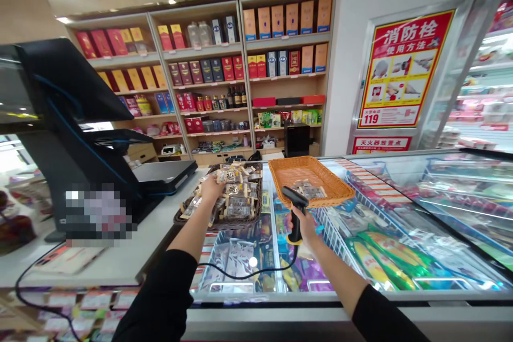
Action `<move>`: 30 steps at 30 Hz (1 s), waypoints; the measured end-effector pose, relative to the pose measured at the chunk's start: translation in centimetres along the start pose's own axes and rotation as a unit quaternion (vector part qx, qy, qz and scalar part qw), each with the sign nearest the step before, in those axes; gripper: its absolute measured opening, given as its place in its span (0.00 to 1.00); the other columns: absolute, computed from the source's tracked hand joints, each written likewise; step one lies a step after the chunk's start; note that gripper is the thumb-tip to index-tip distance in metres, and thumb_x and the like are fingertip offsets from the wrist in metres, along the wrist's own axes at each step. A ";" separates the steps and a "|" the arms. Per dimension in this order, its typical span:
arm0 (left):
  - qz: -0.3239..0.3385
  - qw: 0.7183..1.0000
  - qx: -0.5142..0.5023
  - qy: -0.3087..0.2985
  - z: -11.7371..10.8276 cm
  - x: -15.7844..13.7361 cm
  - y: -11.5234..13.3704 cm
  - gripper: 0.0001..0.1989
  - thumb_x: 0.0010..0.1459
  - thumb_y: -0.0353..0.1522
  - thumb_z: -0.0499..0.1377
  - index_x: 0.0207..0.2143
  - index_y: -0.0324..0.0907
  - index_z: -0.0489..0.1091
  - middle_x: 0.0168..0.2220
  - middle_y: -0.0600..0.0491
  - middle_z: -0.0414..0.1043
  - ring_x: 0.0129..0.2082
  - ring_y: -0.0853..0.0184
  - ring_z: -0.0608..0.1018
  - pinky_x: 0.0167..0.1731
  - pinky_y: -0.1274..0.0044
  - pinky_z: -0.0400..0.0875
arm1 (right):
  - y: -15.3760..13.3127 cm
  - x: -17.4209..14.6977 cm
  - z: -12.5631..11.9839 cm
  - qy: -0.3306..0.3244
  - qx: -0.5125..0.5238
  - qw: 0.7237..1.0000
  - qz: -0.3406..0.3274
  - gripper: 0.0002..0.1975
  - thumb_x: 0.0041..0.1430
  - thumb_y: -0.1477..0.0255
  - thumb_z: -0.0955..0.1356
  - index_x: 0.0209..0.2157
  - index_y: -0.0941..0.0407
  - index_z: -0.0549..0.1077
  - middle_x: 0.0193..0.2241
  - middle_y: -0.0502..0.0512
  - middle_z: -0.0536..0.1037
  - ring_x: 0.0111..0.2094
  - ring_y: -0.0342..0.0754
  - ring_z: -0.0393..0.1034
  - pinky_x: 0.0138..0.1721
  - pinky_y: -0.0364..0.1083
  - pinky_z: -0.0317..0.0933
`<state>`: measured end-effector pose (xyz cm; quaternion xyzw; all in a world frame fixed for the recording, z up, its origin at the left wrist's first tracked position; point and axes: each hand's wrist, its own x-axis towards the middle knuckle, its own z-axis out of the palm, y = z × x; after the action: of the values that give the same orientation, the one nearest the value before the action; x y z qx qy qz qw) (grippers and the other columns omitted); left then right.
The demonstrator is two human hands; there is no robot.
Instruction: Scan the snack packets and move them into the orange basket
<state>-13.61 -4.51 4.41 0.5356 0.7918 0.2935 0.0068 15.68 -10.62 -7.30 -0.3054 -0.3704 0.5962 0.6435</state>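
My right hand [306,224] is wrapped round the handle of a black barcode scanner [295,219] with yellow trim, its head raised over the near edge of an orange wicker basket [276,171]. A black cable [248,277] runs from the scanner's base to the left. Several small clear packets [308,189] lie in that basket. My left hand [211,190] reaches into a dark brown wicker basket [258,208] heaped with small wrapped packets [238,207]. Its fingers are curled at a packet on top, the tips partly hidden.
Both baskets rest on the glass top of a chest freezer [276,296] holding bagged goods. At left, a checkout screen [80,80] and a weighing scale [164,173] stand on a pale counter [132,256], with a phone [66,259] in front. Shelves of boxes [208,72] line the back wall.
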 end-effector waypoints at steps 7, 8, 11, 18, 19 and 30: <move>0.098 0.977 -0.142 0.121 -0.8 0.2 0.0 0.14 0.56 0.36 0.54 0.37 0.40 0.77 0.35 0.47 0.78 0.37 0.59 0.78 0.36 0.74 0.69 | 0.2 -0.2 -0.4 -0.005 0.021 1.000 0.012 0.23 0.39 0.55 0.75 0.26 0.56 0.66 0.14 0.44 0.68 0.11 0.39 0.58 0.11 0.39 0.54; 0.155 0.965 -0.155 0.141 -1.0 0.1 0.1 0.14 0.56 0.35 0.53 0.36 0.41 0.78 0.37 0.47 0.77 0.39 0.60 0.77 0.38 0.74 0.69 | 0.2 -0.2 -0.4 -0.002 0.021 1.000 0.012 0.22 0.39 0.55 0.75 0.27 0.56 0.67 0.15 0.44 0.68 0.11 0.39 0.59 0.11 0.39 0.54; 0.329 0.929 -0.130 0.103 -1.5 -0.7 -0.2 0.15 0.53 0.28 0.51 0.30 0.43 0.78 0.42 0.48 0.75 0.42 0.63 0.76 0.44 0.74 0.69 | 0.2 -0.2 -0.4 0.003 0.025 1.000 0.014 0.21 0.39 0.57 0.76 0.28 0.56 0.68 0.15 0.45 0.69 0.12 0.39 0.60 0.11 0.39 0.54; 0.191 0.981 0.008 -0.038 -1.7 -1.2 0.0 0.14 0.53 0.31 0.51 0.28 0.43 0.77 0.34 0.50 0.78 0.38 0.61 0.77 0.40 0.75 0.68 | 0.3 0.0 -0.4 -0.011 0.036 0.999 0.020 0.22 0.38 0.56 0.76 0.25 0.56 0.66 0.14 0.45 0.68 0.11 0.40 0.59 0.11 0.40 0.54; 0.158 0.986 0.018 -0.045 -1.6 -1.0 0.3 0.14 0.54 0.34 0.52 0.30 0.42 0.77 0.33 0.50 0.78 0.37 0.61 0.77 0.38 0.76 0.67 | 0.3 0.0 -0.4 -0.011 0.036 0.999 0.019 0.22 0.38 0.56 0.76 0.25 0.56 0.66 0.14 0.45 0.68 0.11 0.40 0.59 0.11 0.40 0.54; 0.128 0.989 0.005 -0.071 0.2 2.0 5.2 0.13 0.46 0.40 0.64 0.30 0.40 0.74 0.35 0.44 0.77 0.41 0.53 0.77 0.35 0.74 0.67 | -0.4 -0.6 -0.1 0.000 -0.008 1.000 -0.001 0.21 0.41 0.55 0.74 0.26 0.55 0.66 0.14 0.45 0.67 0.11 0.40 0.59 0.12 0.40 0.54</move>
<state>-10.01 -1.44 7.33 0.6519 0.7158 0.2490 0.0232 16.02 -11.22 -7.08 -0.3105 -0.3755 0.5923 0.6417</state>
